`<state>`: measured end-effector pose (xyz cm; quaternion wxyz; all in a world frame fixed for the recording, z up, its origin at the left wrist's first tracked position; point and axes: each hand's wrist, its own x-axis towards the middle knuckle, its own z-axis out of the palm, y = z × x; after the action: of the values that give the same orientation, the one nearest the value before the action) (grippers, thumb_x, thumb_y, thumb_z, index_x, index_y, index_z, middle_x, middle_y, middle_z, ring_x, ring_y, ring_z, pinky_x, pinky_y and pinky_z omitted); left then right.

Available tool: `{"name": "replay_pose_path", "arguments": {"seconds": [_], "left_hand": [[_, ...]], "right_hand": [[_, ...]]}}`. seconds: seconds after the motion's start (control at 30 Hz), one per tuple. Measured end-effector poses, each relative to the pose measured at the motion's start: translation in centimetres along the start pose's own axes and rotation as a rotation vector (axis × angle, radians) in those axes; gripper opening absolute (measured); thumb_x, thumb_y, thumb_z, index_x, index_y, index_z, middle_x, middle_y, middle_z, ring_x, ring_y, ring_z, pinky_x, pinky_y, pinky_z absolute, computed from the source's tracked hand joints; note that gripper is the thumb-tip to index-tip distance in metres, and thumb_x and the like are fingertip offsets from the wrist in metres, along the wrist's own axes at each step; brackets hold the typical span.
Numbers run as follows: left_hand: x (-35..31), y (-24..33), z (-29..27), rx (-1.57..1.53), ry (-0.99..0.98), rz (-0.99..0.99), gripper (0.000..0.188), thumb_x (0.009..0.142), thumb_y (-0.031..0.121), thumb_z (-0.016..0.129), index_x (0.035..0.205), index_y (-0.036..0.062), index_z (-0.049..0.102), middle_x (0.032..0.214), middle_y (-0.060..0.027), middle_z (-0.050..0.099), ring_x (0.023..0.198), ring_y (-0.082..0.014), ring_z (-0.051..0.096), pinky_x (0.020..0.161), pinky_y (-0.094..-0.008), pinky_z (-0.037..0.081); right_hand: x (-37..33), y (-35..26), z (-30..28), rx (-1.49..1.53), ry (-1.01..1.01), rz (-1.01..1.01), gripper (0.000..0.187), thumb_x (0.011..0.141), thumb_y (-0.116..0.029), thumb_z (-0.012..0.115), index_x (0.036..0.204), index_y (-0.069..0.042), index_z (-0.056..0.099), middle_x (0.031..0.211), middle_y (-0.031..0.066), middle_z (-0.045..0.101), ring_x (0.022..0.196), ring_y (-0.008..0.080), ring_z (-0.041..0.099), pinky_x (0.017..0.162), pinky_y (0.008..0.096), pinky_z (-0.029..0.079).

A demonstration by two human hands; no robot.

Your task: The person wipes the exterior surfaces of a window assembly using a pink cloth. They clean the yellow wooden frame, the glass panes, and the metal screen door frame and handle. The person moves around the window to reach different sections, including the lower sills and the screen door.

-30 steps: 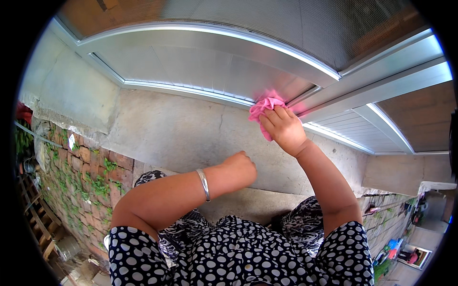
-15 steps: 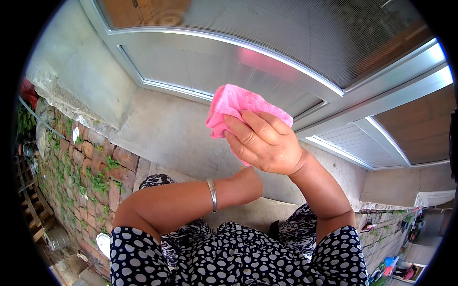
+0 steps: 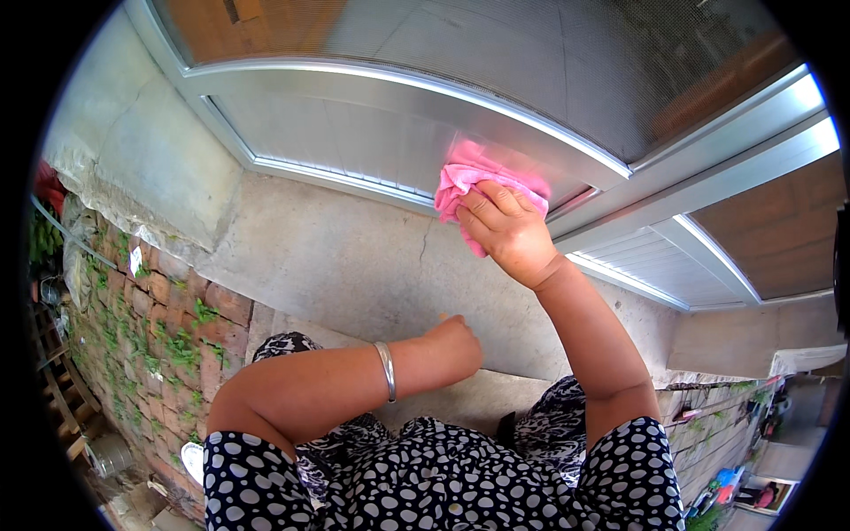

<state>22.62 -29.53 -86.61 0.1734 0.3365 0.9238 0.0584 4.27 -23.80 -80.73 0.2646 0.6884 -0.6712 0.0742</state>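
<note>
A pink cloth [image 3: 458,188] is bunched under the fingers of my right hand [image 3: 512,232], which grips it against the lower panel of the silver metal door [image 3: 372,119]. The panel throws back a pink reflection just above the cloth. My left hand [image 3: 456,345] is curled into a fist low in front of my body, with no object showing in it. A silver bangle [image 3: 386,372] circles the left wrist.
Dark mesh [image 3: 496,53] fills the door's upper part. A concrete step [image 3: 328,243] lies below the door, beside a pale wall [image 3: 150,150]. Weedy brick paving [image 3: 168,327] stretches to the left. A second framed panel [image 3: 677,252] stands at the right.
My right hand has carried the pink cloth forward and slightly right, from above the step onto the door panel. My left hand stays almost in place.
</note>
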Motion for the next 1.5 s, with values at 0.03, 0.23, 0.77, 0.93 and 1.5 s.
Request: {"name": "replay_pose_path", "arguments": {"seconds": [0.03, 0.23, 0.77, 0.93, 1.5], "left_hand": [[0.1, 0.0, 0.0, 0.002, -0.028, 0.0, 0.012, 0.08, 0.015, 0.06, 0.081, 0.0106, 0.072, 0.085, -0.0047, 0.071, 0.084, -0.0223, 0.068, 0.079, -0.0386, 0.049], [0.3, -0.7, -0.1, -0.022, -0.012, -0.004, 0.012, 0.079, 0.014, 0.061, 0.082, 0.0112, 0.072, 0.084, -0.0037, 0.071, 0.085, -0.0218, 0.069, 0.081, -0.0388, 0.049], [3.4, -0.4, 0.2, -0.012, -0.042, 0.089, 0.009, 0.078, 0.013, 0.063, 0.077, 0.0114, 0.072, 0.08, -0.0038, 0.07, 0.079, -0.0212, 0.068, 0.076, -0.0367, 0.048], [4.0, -0.8, 0.3, -0.044, -0.074, 0.073, 0.01, 0.078, 0.013, 0.063, 0.078, 0.0105, 0.073, 0.082, -0.0048, 0.071, 0.081, -0.0219, 0.069, 0.077, -0.0373, 0.048], [2.3, -1.0, 0.2, -0.008, -0.046, 0.002, 0.012, 0.079, 0.014, 0.062, 0.08, 0.0097, 0.073, 0.084, -0.0065, 0.072, 0.084, -0.0227, 0.07, 0.082, -0.0394, 0.05]], "right_hand": [[-0.6, -0.2, 0.8, 0.022, -0.034, -0.005, 0.033, 0.07, -0.011, 0.067, 0.103, -0.011, 0.068, 0.115, 0.0029, 0.063, 0.115, 0.0247, 0.057, 0.091, 0.0364, 0.051], [-2.4, -1.1, 0.8, 0.105, -0.135, -0.032, 0.028, 0.07, -0.012, 0.067, 0.098, -0.008, 0.068, 0.109, 0.0041, 0.065, 0.111, 0.0251, 0.06, 0.09, 0.0358, 0.052], [-3.4, 1.9, -8.1, -0.348, -0.011, 0.114, 0.029, 0.067, -0.016, 0.067, 0.095, -0.008, 0.068, 0.109, 0.0056, 0.063, 0.109, 0.0242, 0.058, 0.095, 0.0393, 0.047], [-3.2, 1.6, -7.1, -0.326, -0.028, 0.13, 0.028, 0.068, -0.015, 0.066, 0.096, -0.007, 0.067, 0.107, 0.0065, 0.062, 0.108, 0.0256, 0.059, 0.095, 0.039, 0.047], [-5.3, -0.1, -0.9, 0.109, -0.28, 0.141, 0.033, 0.069, -0.01, 0.068, 0.103, -0.009, 0.066, 0.105, 0.0059, 0.063, 0.109, 0.0261, 0.06, 0.092, 0.0372, 0.053]]}}
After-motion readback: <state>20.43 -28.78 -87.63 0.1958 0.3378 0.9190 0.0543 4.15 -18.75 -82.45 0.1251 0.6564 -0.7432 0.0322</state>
